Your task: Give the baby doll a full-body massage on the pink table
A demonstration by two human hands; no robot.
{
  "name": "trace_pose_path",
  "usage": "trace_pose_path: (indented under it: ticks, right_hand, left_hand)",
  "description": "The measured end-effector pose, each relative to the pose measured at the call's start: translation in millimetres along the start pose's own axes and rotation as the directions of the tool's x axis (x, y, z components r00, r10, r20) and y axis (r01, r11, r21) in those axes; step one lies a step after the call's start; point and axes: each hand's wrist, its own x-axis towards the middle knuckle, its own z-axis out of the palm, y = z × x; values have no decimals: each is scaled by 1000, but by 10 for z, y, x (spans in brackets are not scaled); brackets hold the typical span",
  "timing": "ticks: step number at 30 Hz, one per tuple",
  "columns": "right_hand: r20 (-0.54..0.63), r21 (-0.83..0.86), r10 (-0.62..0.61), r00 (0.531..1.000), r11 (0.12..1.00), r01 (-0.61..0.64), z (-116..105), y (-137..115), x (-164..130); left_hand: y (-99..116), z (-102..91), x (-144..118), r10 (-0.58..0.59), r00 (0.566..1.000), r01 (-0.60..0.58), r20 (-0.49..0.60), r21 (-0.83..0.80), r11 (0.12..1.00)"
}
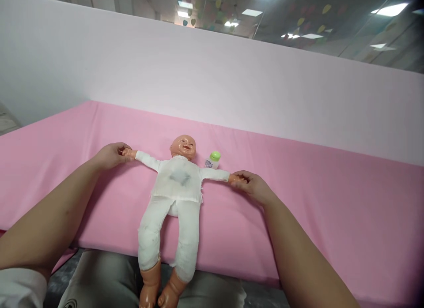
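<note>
A baby doll [178,184] with a white cloth body lies on its back on the pink-covered table [238,237], head toward the wall. Its arms are stretched out sideways, and its plastic feet reach past the near edge over my knees. My left hand [112,155] grips the doll's hand on the left side. On the other side, my right hand [252,185] has its fingers around the doll's other hand. Close to the doll's head and right-side arm is a small clear bottle [212,160] with a green cap, partly hidden behind that arm.
A white wall panel [198,74] rises behind the table's far edge. Above it, a reflective surface [281,25] shows ceiling lights and hanging coloured shapes. My legs [102,277] are under the table's near edge.
</note>
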Motion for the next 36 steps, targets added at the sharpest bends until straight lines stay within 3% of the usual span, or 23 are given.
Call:
trace_pose_path:
  ticks: [5,9,12,16,21,30,36]
  right_hand:
    - [-19,484,89,996,872,-69,106,81,69]
    - [-24,632,125,992,771,-82,114,98,119]
    - [7,638,129,992,763,-104,92,109,135]
    - [36,621,133,991,773,-126,101,121,138]
    - [-15,593,124,992,800,-91,178,101,157]
    - [-99,558,150,984,827,-69,229,141,223]
    - [-23,626,101,995,777,-64,169,179,211]
  left_hand:
    - [34,214,37,-8,999,-16,-50,-449,893]
    - [25,301,100,-114,993,85,-8,-619,780]
    - [14,287,125,-147,989,126,23,-651,748]
    - [-2,257,129,-129,991,119,30,-617,778]
    - [14,253,104,-106,993,110,42,-603,790]
    - [129,274,72,-175,984,153,20,-590,793]
    - [10,241,116,-142,988,146,58,-644,751]
